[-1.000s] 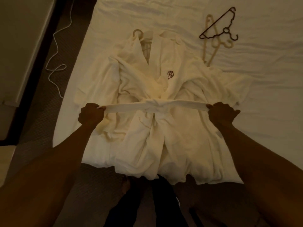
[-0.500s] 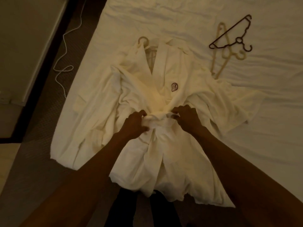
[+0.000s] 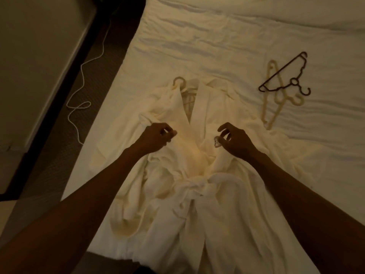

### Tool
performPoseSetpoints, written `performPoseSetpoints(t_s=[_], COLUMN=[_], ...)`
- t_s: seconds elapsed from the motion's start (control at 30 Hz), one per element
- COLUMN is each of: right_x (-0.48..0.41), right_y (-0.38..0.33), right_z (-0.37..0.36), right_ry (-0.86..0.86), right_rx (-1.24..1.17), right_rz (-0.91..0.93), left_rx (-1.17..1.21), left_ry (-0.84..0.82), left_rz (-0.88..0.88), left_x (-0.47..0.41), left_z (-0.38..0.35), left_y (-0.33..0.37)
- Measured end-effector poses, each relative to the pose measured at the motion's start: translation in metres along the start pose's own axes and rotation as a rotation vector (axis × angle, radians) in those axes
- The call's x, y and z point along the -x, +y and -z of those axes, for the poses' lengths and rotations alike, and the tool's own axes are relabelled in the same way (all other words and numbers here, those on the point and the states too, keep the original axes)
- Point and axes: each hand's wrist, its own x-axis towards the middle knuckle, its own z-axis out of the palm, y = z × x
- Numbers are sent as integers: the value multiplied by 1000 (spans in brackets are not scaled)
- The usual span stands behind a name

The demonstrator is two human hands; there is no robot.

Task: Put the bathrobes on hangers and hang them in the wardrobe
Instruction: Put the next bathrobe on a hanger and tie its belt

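Both hands have left the belt and climbed to the chest of the cream terry-cloth bathrobe (image 3: pixel 233 214), which lies face-up on the rumpled white bed sheet (image 3: pixel 217 36) before me, collar at twelve o'clock. My left hand (image 3: pixel 158 138) pinches the lapel edge at ten o'clock from the knotted cloth belt (image 3: pixel 194 186). My right hand (image 3: pixel 236 140) curls over the cloth at two o'clock from it, beside the small embroidered crest (image 3: pixel 216 142) — whether it grips I cannot tell. The hands are well apart. I judge this robe hangered and tied: the hook of a pale plastic hanger (image 3: pixel 178 82) pokes from the collar. Carrying it to the wardrobe, not in view, is left. At two o'clock a thin dark hanger (image 3: pixel 281 70) lies across another pale curved hanger (image 3: pixel 264 111) — spares, I judge, for further robes. The robe looks thick, soft and limp.
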Motion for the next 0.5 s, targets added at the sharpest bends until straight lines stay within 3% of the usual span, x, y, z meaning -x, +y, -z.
performPoseSetpoints(t_s=[0.23, 0.5], right_x=[-110, -201], right_y=[-11, -9], right_z=[-24, -62], right_ry=[108, 298], right_rx=[64, 168], right_rz=[9, 46], left_rx=[125, -4], left_ry=[250, 499], left_rz=[-16, -33], left_x=[-124, -239], left_z=[18, 4], left_y=[21, 8])
